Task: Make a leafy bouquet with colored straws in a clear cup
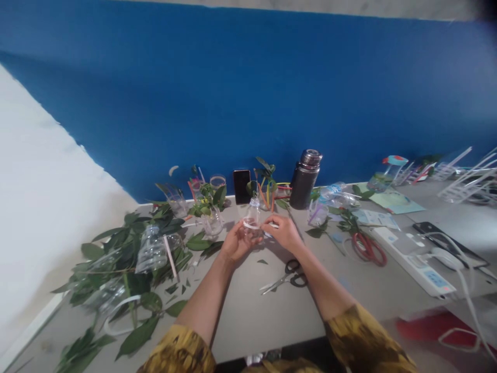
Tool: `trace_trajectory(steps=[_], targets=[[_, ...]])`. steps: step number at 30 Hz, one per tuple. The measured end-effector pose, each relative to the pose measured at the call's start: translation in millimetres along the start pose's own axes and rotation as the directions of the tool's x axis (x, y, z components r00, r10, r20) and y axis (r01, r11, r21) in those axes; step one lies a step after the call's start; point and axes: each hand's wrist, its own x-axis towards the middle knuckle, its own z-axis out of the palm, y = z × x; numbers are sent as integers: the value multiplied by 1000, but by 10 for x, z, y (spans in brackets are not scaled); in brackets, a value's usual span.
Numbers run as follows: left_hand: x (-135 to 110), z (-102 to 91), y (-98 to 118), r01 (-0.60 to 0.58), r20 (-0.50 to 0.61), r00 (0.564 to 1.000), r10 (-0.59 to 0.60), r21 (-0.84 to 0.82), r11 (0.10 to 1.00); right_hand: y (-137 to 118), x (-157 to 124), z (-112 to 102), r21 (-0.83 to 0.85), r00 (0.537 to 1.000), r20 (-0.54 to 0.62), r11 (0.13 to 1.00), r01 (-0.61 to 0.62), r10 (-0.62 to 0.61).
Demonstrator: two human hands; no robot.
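Head view of the counter, clock positions read about the bottle held in both hands. From left: between eight and nine o'clock, a heap of leafy cuttings, with a clear plastic piece resting on it and a pale straw lying at its right edge. At nine o'clock, a clear cup containing green leaves. The left hand supports the bottle from about eight o'clock, its fingers curled around the lower part. Between eleven and twelve, a phone stands upright near the blue wall. At centre, the small clear bottle, raised above the counter, neck toward twelve, a white strip across its front. At one o'clock, coloured straws. The right hand lies at three o'clock, its fingers pressed together, pinching the white strip; fine detail is blurred. At five o'clock, scissors with black handles; at two, a dark flask. Between three and four, a red-handled tool and, farther out, a white power strip.
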Motion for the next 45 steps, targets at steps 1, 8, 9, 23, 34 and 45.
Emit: trace_trajectory(steps=[1,8,9,23,34,45], targets=[[17,1,-17,-7,-10,1000,7,19,1000,-10,-5,-1,-13,1000,0,1000,2,-2],[79,31,-181,-191,-63,978,201,145,971,-49,-23,26,-137,998,-53,990,-23,16],[68,44,-192,-196,-53,977,207,165,967,-51,-26,33,-162,998,-55,986,-33,24],[-44,82,-66,-222,33,975,220,193,956,2,-3,33,-58,1000,-27,998,-6,5],[4,11,-13,-182,44,983,177,152,972,-20,-1,5,3,994,64,996,-91,90],[93,-61,-149,-287,85,958,276,364,886,-115,-45,7,-320,996,28,944,-76,90]])
